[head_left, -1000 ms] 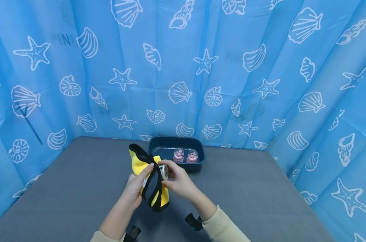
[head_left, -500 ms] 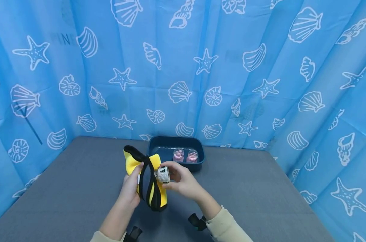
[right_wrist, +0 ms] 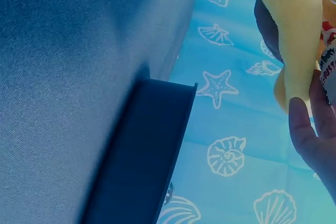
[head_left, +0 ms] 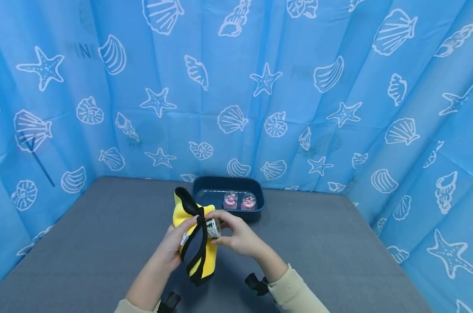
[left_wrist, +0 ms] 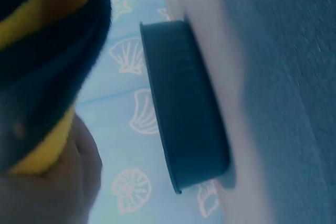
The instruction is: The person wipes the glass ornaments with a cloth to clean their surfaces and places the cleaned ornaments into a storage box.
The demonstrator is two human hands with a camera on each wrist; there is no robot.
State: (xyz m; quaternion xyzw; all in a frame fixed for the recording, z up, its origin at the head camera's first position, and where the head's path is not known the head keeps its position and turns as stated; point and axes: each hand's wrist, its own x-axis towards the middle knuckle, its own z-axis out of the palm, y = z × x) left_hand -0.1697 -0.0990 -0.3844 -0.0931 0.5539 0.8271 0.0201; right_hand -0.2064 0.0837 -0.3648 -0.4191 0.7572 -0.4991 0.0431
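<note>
My left hand grips a folded yellow cloth with black edging, thumb on top, above the table. In the left wrist view the cloth hangs in folds over the curled fingers. Between the thumb and fingers of my right hand is a small snow globe with a white, dark-patterned base. Its base lies against the cloth, and its clear dome faces the right palm. Printed letters show on the snow globe at the edge of the right wrist view.
A dark blue bin stands at the back of the grey table. Inside sit two pink snow globes, one left and one right. A blue shell-print curtain surrounds the table's back and sides.
Half a second ago the cloth was farther left and the patterned base showed more fully. The cloth has since shifted right, and the snow globe has turned so its dome shows. The bin stayed put.
</note>
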